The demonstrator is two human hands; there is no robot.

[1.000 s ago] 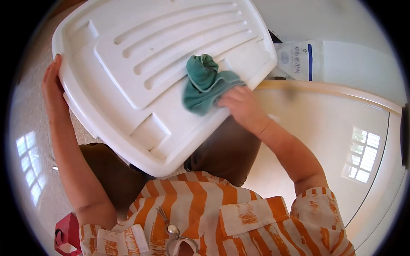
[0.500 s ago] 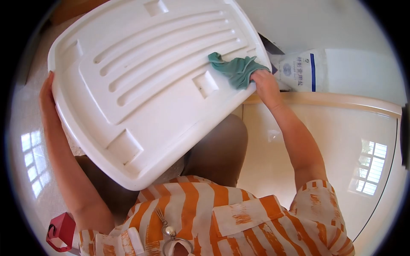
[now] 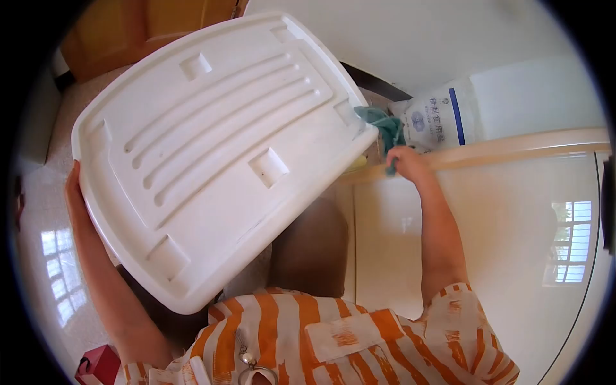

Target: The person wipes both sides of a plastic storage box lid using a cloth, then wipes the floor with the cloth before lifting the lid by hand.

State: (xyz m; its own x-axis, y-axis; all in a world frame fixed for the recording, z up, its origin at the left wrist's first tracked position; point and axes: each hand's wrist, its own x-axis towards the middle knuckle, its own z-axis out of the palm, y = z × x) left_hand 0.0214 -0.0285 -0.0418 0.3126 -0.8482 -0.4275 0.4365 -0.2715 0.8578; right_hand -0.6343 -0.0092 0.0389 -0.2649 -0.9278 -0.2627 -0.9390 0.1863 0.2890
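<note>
A large white plastic lid [image 3: 218,147] with curved grooves and square recesses is tilted above my knees. My left hand [image 3: 76,192] grips its left edge, the fingers partly hidden behind the rim. At the lid's right corner, a green cloth [image 3: 384,128] hangs over the edge, its upper end touching the rim. My right hand [image 3: 407,162] is closed on the lower part of this cloth, just off the lid.
A white bag with blue print [image 3: 436,119] stands behind a beige ledge [image 3: 513,144] at the right. Below the ledge is a glossy cream panel [image 3: 475,224]. A wooden door [image 3: 141,32] is at the upper left, and a red box [image 3: 98,366] at the lower left.
My right hand has moved the cloth right across the lid to its corner and edge. The lid has shifted left and down in view, and more of the wooden door shows.
</note>
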